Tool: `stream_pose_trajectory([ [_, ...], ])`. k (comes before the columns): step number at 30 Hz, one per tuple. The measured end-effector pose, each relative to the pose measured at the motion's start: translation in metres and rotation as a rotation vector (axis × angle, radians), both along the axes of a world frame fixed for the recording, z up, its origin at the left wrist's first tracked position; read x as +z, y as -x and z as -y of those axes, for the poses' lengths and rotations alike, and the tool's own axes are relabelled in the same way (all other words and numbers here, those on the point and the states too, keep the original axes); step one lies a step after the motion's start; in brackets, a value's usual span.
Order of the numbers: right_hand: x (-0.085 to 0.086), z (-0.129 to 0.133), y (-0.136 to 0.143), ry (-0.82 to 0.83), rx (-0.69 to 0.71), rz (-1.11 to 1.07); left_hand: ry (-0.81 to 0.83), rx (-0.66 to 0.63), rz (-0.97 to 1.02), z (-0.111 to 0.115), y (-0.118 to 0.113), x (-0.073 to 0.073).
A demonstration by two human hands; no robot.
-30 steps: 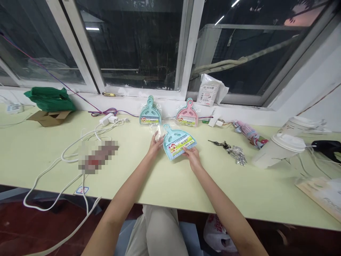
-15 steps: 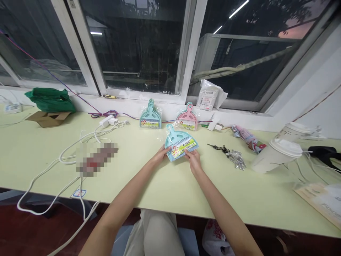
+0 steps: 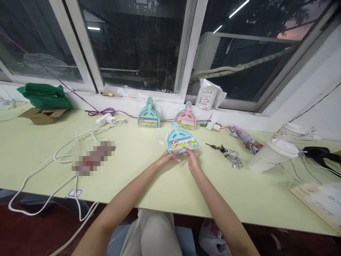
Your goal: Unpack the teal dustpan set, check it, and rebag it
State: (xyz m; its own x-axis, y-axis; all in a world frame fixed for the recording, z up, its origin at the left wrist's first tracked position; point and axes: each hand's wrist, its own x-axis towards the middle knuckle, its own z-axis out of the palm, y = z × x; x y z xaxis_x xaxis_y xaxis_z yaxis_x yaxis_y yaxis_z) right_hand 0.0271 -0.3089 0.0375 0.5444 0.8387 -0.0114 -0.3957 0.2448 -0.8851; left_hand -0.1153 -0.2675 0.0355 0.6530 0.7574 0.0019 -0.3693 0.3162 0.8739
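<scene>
A light-blue dustpan and brush set (image 3: pixel 181 137) in clear plastic, with a green and yellow label, is held in front of me, its handle pointing away. My left hand (image 3: pixel 166 158) grips its lower left edge. On the lower right edge, my right hand (image 3: pixel 192 158) has its fingers closed. Behind it, against the wall, a stack of blue-green dustpan sets (image 3: pixel 149 115) leans upright at the left. To the right of that stack stands a pink dustpan set (image 3: pixel 185 117) with others behind it.
White cables (image 3: pixel 55 153) and a blurred-out item (image 3: pixel 94 158) lie at the left, near a cardboard box (image 3: pixel 44 116) under green cloth (image 3: pixel 45 96). Keys (image 3: pixel 233 159), a folded umbrella (image 3: pixel 246 138), lidded paper cups (image 3: pixel 273 154) and a paper bag (image 3: pixel 317 202) are at the right.
The held dustpan set has tilted more upright and turned slightly. My left hand has slid down from its left side to the lower edge. The camera view has shifted slightly.
</scene>
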Motion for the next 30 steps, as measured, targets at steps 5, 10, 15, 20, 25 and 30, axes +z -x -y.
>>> stream_pose_trajectory([
  [5,0.000,0.001,0.000,0.024,0.106,0.008,-0.008,0.213,0.094,-0.006,0.000,0.003],
  [10,0.009,0.005,-0.004,0.009,0.129,0.017,0.012,0.011,0.032,-0.005,0.015,0.013],
  [15,0.020,0.008,-0.005,-0.077,0.132,-0.025,0.035,0.074,0.247,-0.008,0.030,0.032],
  [20,0.020,0.014,0.012,-0.004,0.368,0.002,0.069,0.161,0.246,-0.008,0.036,0.041],
  [25,0.016,0.027,0.041,0.112,0.675,0.089,-0.045,-0.073,0.292,0.009,0.023,0.033],
  [30,0.016,0.029,0.051,0.055,0.601,0.040,-0.005,-0.139,0.211,0.008,0.011,0.022],
])
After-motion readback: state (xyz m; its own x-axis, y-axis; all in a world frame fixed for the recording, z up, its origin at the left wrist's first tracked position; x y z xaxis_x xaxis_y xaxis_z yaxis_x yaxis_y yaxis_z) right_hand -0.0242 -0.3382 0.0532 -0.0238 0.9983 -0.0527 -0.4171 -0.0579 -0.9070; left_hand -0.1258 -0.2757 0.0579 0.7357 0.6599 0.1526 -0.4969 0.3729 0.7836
